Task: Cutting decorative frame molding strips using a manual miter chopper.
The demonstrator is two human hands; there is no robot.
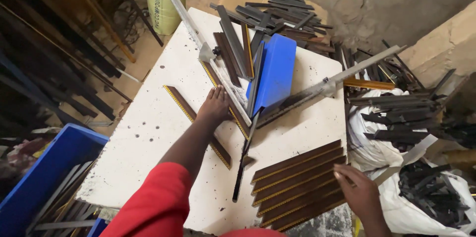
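Observation:
My left hand [214,105] rests flat, fingers together, on a long dark brown moulding strip with a gold edge [186,109] that lies diagonally on the white worktable [153,133]. My right hand [358,189] touches the right end of a row of several similar brown strips [297,183] laid side by side at the table's near right corner. A second strip [237,118] lies just right of the left hand, along a metal guide rail [225,78]. A thin black strip [244,160] lies between the hands.
A blue plastic bin [275,70] lies tipped on the table among dark offcuts. A second metal rail [347,74] runs to the right. White sacks of dark scraps [421,187] stand at right, a blue crate of strips [44,177] at lower left, a yellow-green sack [161,3] behind.

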